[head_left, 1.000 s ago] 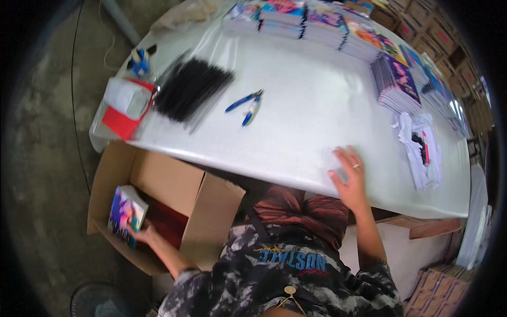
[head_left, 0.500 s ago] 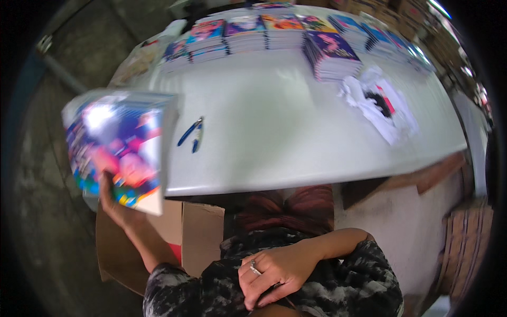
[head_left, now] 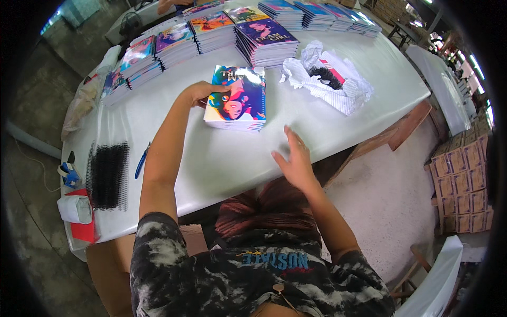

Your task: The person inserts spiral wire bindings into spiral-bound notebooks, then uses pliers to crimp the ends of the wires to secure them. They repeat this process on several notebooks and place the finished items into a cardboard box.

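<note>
The left hand (head_left: 203, 93) is gripping a book stack (head_left: 235, 101) by its left edge, apparently setting it on the tabletop (head_left: 224, 153), left of the crumpled paper (head_left: 349, 99); the right hand (head_left: 298, 165) is hovering nearer, fingers spread and empty. Releasing would be calling for keeping the books aligned.

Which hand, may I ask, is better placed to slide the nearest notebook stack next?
Probably the left hand: it holds the notebook stack by its left side, while the right hand hovers apart.
</note>
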Motion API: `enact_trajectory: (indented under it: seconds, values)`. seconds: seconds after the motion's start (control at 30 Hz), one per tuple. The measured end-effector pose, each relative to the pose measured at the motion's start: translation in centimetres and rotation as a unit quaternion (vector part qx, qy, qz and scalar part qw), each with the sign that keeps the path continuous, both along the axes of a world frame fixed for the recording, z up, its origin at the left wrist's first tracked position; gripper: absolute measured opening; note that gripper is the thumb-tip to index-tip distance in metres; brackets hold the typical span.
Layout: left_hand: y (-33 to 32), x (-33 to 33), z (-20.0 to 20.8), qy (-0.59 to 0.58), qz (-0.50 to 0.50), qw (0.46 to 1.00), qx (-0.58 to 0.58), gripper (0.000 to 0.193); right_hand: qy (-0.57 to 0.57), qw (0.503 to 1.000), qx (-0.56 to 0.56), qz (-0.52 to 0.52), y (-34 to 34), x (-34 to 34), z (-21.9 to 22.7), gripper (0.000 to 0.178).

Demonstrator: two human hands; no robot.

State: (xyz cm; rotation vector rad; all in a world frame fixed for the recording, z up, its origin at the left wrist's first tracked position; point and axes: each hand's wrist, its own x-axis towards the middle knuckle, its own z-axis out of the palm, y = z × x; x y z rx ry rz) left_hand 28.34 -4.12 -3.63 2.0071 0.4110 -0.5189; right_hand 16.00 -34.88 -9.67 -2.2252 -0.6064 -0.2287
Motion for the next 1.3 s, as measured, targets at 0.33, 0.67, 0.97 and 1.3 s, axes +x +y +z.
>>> enact_trajectory:
  seconds: [0.33, 0.67, 0.97, 1.3]
  values:
    - [-3.0, -10.1, -2.5, -0.486, -0.214, 0.744, 0.405, 0.047, -0.007, 0.993, -0.113, 0.042, 10.2, 6.1, -4.6, 0.074]
    - [-1.2, -25.8, 3.5, -0.344, 0.087, 0.916, -0.185, 0.026, 0.210, 0.820, 0.439, 0.303, 3.4, 2.7, 2.3, 0.050]
    - [5.0, -25.9, -3.9, -0.381, 0.120, 0.844, 0.357, 0.040, 0.222, 0.921, 0.216, 0.236, 4.5, 0.5, 1.3, 0.024]
    - [10.1, -35.6, -5.5, -0.050, 0.247, 0.778, 0.575, 0.030, 0.114, 0.900, 0.251, 0.337, 4.2, 0.2, 3.2, 0.030]
